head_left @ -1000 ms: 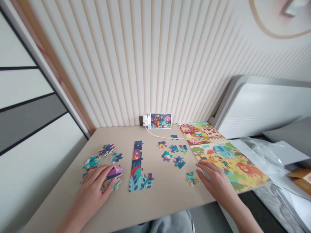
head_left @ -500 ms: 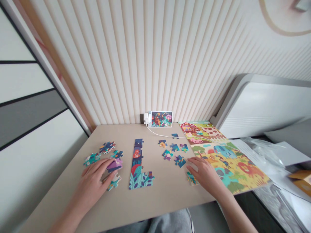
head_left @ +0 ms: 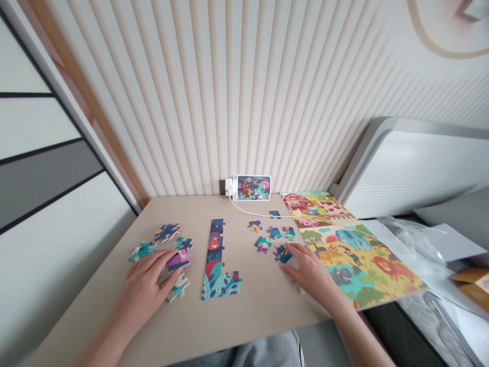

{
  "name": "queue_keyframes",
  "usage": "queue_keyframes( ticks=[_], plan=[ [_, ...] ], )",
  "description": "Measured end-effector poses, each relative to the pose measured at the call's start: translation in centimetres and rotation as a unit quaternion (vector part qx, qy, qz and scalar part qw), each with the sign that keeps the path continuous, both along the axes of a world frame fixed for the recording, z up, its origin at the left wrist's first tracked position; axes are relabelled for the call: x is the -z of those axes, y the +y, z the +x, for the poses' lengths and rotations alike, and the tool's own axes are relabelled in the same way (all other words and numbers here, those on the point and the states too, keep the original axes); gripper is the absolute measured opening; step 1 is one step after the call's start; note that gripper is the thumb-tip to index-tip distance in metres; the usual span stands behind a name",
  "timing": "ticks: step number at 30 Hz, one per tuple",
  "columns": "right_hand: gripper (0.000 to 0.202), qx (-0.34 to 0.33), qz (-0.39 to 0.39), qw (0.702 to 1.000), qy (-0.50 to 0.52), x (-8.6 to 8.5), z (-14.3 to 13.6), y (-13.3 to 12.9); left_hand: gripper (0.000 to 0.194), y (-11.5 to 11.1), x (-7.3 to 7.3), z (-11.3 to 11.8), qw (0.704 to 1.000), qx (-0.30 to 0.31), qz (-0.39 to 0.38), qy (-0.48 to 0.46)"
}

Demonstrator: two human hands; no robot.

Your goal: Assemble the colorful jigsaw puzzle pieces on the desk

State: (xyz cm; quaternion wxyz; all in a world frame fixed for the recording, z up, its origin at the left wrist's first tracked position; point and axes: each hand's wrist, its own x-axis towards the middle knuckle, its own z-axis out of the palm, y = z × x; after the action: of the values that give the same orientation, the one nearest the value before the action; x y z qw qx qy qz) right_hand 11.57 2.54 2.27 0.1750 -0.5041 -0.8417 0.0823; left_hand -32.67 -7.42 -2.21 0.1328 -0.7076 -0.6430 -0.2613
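Observation:
My left hand point(head_left: 151, 280) rests over the pieces at the left, fingers curved round a purple puzzle piece point(head_left: 179, 260). A teal and white piece point(head_left: 179, 289) lies by its thumb. At the right, my right hand point(head_left: 307, 267) has its thumb and fingertips at the edge of a dark blue piece point(head_left: 281, 253), fingers apart; whether it grips the piece is unclear. Under that palm another piece is mostly hidden. Between the hands stands a joined L-shaped puzzle section point(head_left: 216, 260). Several loose pieces, among them a teal and pink one point(head_left: 263, 244), lie above my right hand.
A small picture card point(head_left: 252, 187) leans on the ribbed wall beside a white charger point(head_left: 228, 187), whose cable crosses the table point(head_left: 260, 311). Two animal puzzle boards point(head_left: 372, 262) cover the table's right side. More loose pieces point(head_left: 167, 232) lie at the left.
My right hand has moved left and slightly up, from beside the lower right piece to the dark blue piece. My left hand has hardly moved.

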Motion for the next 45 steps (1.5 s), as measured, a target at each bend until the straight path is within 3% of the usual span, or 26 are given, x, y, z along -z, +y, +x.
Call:
queue_keyframes(
  ticks=[11,19,22,24,27,30,34,37,40,45],
  plan=[
    [0.044,-0.003,-0.013,1.000,0.003,-0.1,0.1,0.2,0.043,0.5,0.4,-0.5,1.000,-0.012,-0.007,0.010],
    [0.051,0.035,0.043,0.998,-0.009,-0.8,1.3,0.6,0.044,0.7,0.5,-0.5,0.999,-0.019,-0.021,0.034],
    [0.053,0.050,0.052,0.997,-0.009,-2.0,1.7,2.1,0.048,0.8,-0.3,-0.6,0.998,-0.006,-0.031,0.057],
    [0.054,0.046,0.044,0.998,0.003,-2.6,1.4,3.9,0.049,1.1,-1.6,0.0,0.997,0.014,-0.031,0.069],
    [0.053,0.032,0.014,0.999,0.028,-2.9,-0.3,7.4,0.044,2.3,-4.5,2.3,0.993,0.072,-0.050,0.076],
    [0.049,0.022,-0.007,0.999,0.044,-2.6,-2.8,11.1,0.031,4.5,-7.4,6.2,0.983,0.148,-0.082,0.067],
    [0.053,-0.025,-0.025,0.999,0.006,-1.7,-4.7,14.7,0.019,8.8,-9.2,12.0,0.963,0.236,-0.119,0.055],
    [0.060,-0.070,-0.045,0.997,0.001,-1.0,-4.0,16.4,0.015,12.3,-8.4,15.7,0.957,0.246,-0.136,0.069],
    [0.056,-0.118,-0.034,0.992,0.018,0.1,-2.5,17.5,0.023,15.4,-6.5,18.7,0.952,0.264,-0.134,0.078],
    [0.046,-0.157,-0.024,0.985,0.061,1.7,-0.6,18.5,0.040,17.9,-3.5,21.2,0.963,0.235,-0.118,0.064]
  ],
)
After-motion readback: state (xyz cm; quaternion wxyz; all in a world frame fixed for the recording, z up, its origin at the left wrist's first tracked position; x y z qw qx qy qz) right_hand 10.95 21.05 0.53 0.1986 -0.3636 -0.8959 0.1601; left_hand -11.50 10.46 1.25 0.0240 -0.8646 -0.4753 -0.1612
